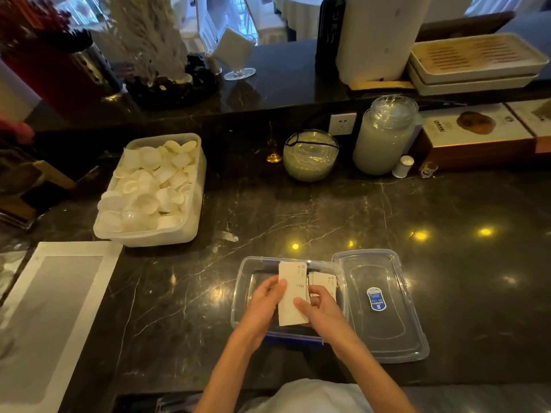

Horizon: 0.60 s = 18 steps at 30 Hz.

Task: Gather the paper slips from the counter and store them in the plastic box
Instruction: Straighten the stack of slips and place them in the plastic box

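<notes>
A clear plastic box (249, 274) sits on the dark marble counter in front of me. Over it I hold a stack of white paper slips (291, 281) upright between both hands. My left hand (264, 305) grips the stack's left edge, and my right hand (320, 312) grips its right edge with the thumb across the front. More slips (325, 281) stand inside the box just behind my right hand. The box's clear lid (384, 305), with a blue label, lies flat right next to the box on its right.
A white tub (193, 225) full of small white cups stands at the left. A glass bowl (310, 156), a large lidded jar (384, 138), a small white bottle (402, 166) and cartons (477, 135) line the back. A white-framed mat (50, 317) lies at the near left.
</notes>
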Each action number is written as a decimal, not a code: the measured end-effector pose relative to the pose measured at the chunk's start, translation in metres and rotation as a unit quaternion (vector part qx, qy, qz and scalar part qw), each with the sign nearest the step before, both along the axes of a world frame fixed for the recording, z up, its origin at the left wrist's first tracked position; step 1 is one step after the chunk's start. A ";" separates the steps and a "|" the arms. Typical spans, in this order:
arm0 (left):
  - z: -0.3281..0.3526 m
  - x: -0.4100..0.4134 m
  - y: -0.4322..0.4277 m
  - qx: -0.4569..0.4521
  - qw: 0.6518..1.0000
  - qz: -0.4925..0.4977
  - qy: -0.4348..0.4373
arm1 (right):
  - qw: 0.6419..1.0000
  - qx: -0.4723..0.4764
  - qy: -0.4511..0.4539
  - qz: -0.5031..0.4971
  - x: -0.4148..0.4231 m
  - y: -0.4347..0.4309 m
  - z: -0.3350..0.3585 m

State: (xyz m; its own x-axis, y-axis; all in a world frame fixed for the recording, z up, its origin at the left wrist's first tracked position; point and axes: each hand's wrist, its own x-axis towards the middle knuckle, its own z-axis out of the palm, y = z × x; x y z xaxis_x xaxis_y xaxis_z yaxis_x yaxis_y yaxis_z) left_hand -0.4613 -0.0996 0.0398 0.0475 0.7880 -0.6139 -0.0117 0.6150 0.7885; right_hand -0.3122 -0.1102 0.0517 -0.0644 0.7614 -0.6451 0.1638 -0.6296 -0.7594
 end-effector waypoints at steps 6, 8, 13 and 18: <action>-0.016 -0.001 0.011 -0.005 0.996 0.007 0.086 | 0.988 0.054 -0.106 0.095 -0.007 0.001 -0.013; -0.024 -0.001 0.019 -0.022 0.994 0.014 0.104 | 0.987 0.061 -0.129 0.078 -0.009 0.004 -0.019; -0.048 0.004 0.026 -0.066 0.988 -0.013 0.136 | 0.991 0.033 -0.116 0.056 -0.028 0.018 -0.033; -0.057 0.004 0.021 -0.074 0.988 -0.031 0.131 | 0.992 -0.017 -0.119 0.027 -0.050 0.028 -0.051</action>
